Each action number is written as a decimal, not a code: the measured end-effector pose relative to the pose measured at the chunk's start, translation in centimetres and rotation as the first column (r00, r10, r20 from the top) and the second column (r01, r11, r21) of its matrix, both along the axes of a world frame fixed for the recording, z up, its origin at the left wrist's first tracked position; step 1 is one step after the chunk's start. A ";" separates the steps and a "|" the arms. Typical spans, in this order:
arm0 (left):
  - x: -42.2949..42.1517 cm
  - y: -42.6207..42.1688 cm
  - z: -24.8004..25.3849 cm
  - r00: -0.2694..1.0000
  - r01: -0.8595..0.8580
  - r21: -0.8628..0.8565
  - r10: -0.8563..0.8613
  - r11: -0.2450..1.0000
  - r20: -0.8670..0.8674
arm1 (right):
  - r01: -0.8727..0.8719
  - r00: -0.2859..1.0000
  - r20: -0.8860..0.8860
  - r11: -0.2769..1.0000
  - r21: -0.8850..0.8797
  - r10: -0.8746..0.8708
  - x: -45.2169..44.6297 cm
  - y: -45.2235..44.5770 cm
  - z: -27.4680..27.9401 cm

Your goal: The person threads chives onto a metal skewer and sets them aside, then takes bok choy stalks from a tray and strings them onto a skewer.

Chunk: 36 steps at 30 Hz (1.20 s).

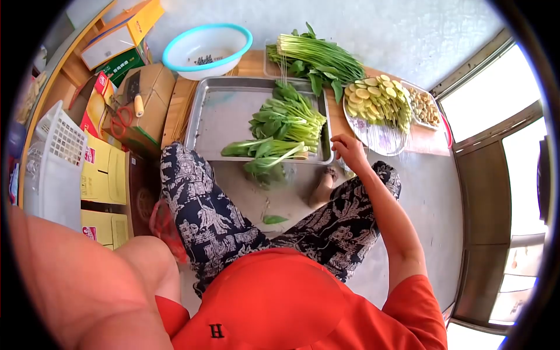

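Observation:
My right hand hangs just past the right rim of a shallow metal tray, with loosely bent fingers apart and nothing visible in them. Leafy green vegetables are heaped in the tray's right half. A smaller bunch of greens lies across its near rim, with leaves hanging over the front. My left forearm is raised very close to the camera at lower left, and its hand is outside the frame. To the right of the tray, a round plate bears pale vegetable slices.
Behind the tray stand a blue-rimmed basin and a bundle of long green stems. A dish of small chopped pieces sits at right. Red-handled scissors rest by a cardboard box. One loose leaf lies on the floor.

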State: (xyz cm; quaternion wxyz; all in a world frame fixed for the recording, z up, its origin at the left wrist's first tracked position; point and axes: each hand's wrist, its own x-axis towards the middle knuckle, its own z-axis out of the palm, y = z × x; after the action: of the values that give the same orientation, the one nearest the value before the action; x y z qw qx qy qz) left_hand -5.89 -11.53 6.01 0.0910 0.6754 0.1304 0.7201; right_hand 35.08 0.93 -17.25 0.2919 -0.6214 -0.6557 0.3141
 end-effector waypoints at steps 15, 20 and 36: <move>8.5 9.6 -17.6 0.764 -0.314 -0.499 -0.097 0.808 -0.638 | 0.006 0.931 0.358 0.985 0.172 -0.069 -2.0 8.7 -3.2; 10.2 9.7 -25.0 0.530 -0.447 -0.445 -0.171 0.776 -0.830 | 0.012 0.923 0.378 0.986 0.164 -0.074 -3.7 11.4 -4.1; 12.2 10.0 -29.8 0.438 -0.544 -0.304 -0.045 0.782 -0.898 | -0.211 0.892 0.403 0.977 -0.031 0.206 -7.2 17.0 -8.5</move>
State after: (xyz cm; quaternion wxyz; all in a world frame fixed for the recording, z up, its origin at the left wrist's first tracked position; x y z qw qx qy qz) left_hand 6.36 -1.51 -23.76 0.0898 0.8559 0.4649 0.2078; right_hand 27.87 17.94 -25.76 0.1189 -0.5970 -0.7667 0.2041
